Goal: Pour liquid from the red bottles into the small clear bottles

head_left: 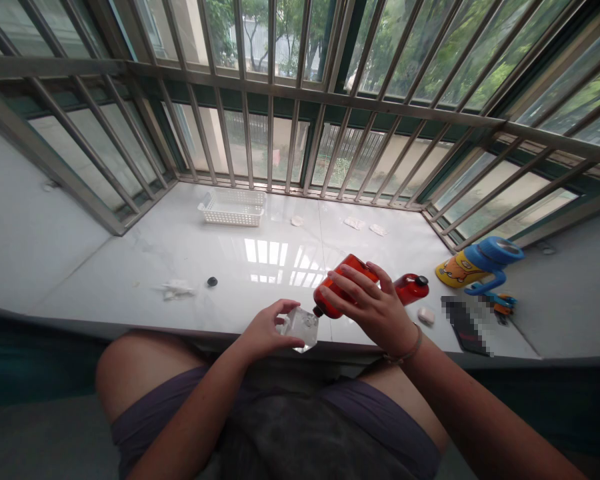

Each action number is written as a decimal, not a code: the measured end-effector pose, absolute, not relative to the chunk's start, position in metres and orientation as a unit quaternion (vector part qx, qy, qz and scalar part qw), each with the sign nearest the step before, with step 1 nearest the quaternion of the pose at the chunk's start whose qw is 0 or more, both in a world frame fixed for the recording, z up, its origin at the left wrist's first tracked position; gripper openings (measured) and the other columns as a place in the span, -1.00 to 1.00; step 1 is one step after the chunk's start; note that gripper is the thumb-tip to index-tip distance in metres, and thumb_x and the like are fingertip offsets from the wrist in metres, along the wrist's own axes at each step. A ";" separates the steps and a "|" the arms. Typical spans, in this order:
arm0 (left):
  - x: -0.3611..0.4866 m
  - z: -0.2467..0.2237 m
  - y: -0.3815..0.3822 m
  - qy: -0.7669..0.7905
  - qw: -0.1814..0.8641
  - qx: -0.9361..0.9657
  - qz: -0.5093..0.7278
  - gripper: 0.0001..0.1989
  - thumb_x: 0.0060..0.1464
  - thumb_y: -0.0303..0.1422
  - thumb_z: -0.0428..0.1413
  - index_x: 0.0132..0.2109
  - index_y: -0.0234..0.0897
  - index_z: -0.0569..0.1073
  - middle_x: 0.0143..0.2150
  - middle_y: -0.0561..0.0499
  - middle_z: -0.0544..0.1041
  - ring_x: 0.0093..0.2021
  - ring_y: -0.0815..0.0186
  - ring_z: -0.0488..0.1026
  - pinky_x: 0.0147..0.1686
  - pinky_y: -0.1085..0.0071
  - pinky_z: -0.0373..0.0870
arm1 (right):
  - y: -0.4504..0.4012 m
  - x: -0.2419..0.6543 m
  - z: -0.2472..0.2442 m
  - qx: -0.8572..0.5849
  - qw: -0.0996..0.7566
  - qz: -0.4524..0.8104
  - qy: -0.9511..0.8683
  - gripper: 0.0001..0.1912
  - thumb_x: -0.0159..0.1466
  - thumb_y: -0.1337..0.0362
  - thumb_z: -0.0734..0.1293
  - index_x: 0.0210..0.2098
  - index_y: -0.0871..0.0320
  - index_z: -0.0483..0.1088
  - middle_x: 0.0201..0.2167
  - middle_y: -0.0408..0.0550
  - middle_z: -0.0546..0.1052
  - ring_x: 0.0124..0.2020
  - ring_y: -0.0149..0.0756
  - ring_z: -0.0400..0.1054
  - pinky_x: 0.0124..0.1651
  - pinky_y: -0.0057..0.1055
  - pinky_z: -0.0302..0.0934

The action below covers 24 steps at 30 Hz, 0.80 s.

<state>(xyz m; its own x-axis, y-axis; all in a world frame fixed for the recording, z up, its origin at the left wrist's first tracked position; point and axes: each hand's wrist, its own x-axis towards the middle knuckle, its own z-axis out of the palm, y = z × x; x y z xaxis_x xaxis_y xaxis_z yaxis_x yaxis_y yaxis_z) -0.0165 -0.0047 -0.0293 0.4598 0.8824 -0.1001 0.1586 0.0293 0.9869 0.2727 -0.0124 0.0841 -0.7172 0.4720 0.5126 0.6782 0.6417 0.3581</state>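
My left hand point(273, 328) is closed around a small clear container point(303, 329), glass or plastic, tilted at the front edge of the white counter. In my right hand point(367, 300) is a translucent red bottle point(333, 301), tipped with its dark neck down and to the left. The neck is right at the mouth of the clear container; whether liquid flows between them cannot be made out. Behind my right hand lies a second red bottle point(411, 288) with a black top. A loose black cap point(212, 282) rests on the counter left of my hands.
Crumpled white tissue point(177, 289) lies left. At the back are a white basket point(233, 212), a white round piece point(297, 221) and small packets point(354, 223). A blue-yellow drinking bottle point(473, 267), a small pale case point(426, 316) and a phone point(463, 323) are right. Window bars point(305, 93) enclose the counter.
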 end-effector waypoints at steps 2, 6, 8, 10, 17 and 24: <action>-0.016 -0.030 -0.005 0.417 0.583 0.624 0.311 -0.19 -0.20 -0.24 0.57 0.23 -0.13 0.52 0.25 -0.15 0.58 0.22 -0.07 0.54 0.20 0.04 0.48 | -0.012 0.273 0.084 -0.324 0.191 -0.271 -0.886 -0.46 0.45 0.49 0.38 0.33 -0.07 0.41 0.32 -0.09 0.53 0.40 -0.11 0.35 0.62 0.14 -0.16; -0.017 -0.031 -0.005 0.418 0.585 0.622 0.310 -0.20 -0.20 -0.24 0.57 0.22 -0.13 0.53 0.26 -0.16 0.57 0.23 -0.07 0.54 0.20 0.05 0.48 | -0.013 0.272 0.085 -0.324 0.194 -0.265 -0.887 -0.45 0.44 0.50 0.39 0.32 -0.09 0.42 0.33 -0.10 0.53 0.41 -0.12 0.35 0.63 0.12 -0.16; -0.017 -0.031 -0.005 0.419 0.586 0.621 0.309 -0.20 -0.21 -0.24 0.58 0.22 -0.13 0.53 0.25 -0.15 0.57 0.22 -0.07 0.54 0.19 0.05 0.48 | -0.012 0.272 0.085 -0.322 0.197 -0.260 -0.889 -0.45 0.43 0.51 0.40 0.32 -0.08 0.43 0.32 -0.10 0.53 0.41 -0.11 0.35 0.63 0.10 -0.18; -0.016 -0.032 -0.005 0.418 0.586 0.620 0.311 -0.20 -0.21 -0.24 0.58 0.22 -0.13 0.53 0.25 -0.16 0.57 0.22 -0.07 0.54 0.19 0.05 0.48 | -0.012 0.271 0.085 -0.318 0.200 -0.259 -0.890 -0.46 0.43 0.51 0.40 0.32 -0.07 0.43 0.32 -0.09 0.53 0.41 -0.11 0.35 0.64 0.10 -0.19; -0.016 -0.034 -0.004 0.418 0.587 0.619 0.314 -0.19 -0.21 -0.23 0.58 0.22 -0.12 0.52 0.26 -0.15 0.57 0.21 -0.07 0.55 0.19 0.04 0.49 | -0.012 0.269 0.086 -0.314 0.188 -0.271 -0.890 -0.48 0.47 0.49 0.36 0.32 -0.08 0.43 0.33 -0.12 0.53 0.41 -0.10 0.35 0.62 0.14 -0.16; -0.015 -0.035 -0.004 0.416 0.586 0.621 0.315 -0.20 -0.21 -0.22 0.58 0.21 -0.11 0.53 0.24 -0.14 0.58 0.20 -0.06 0.55 0.20 0.02 0.50 | -0.013 0.267 0.089 -0.307 0.193 -0.277 -0.890 -0.50 0.46 0.50 0.36 0.30 -0.07 0.45 0.30 -0.12 0.55 0.38 -0.11 0.37 0.61 0.12 -0.13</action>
<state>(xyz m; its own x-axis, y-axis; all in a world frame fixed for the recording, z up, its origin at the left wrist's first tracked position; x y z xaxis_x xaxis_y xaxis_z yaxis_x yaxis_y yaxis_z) -0.0152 -0.0036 -0.0348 0.4564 0.8846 -0.0961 0.1471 0.0315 0.9886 0.2667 -0.0132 0.0893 -0.7375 0.4387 0.5134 0.6526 0.6586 0.3746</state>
